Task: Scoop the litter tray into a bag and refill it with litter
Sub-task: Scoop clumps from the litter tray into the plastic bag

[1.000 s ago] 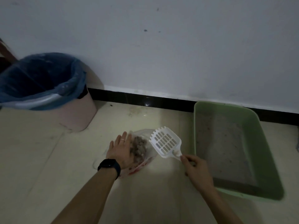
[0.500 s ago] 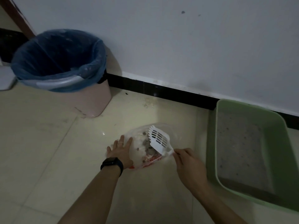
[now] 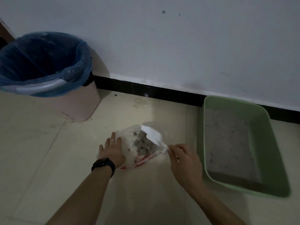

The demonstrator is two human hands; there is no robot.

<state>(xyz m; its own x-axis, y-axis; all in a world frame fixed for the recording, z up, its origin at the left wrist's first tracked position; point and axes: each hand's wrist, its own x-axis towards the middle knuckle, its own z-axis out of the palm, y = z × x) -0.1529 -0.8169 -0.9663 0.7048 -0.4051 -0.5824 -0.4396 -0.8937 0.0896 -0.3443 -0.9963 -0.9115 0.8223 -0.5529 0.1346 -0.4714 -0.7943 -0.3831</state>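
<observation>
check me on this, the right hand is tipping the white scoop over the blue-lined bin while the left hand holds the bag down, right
Not quite. In the head view the right hand tips the white scoop over the bag on the floor, not the blue-lined bin. The left hand does hold the bag down.

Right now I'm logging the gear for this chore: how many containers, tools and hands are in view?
Containers: 3 (pink bin, green plastic litter tray, clear plastic bag)
Tools: 1 (white plastic scoop)
Hands: 2 (left hand, right hand)
Total: 6
</observation>
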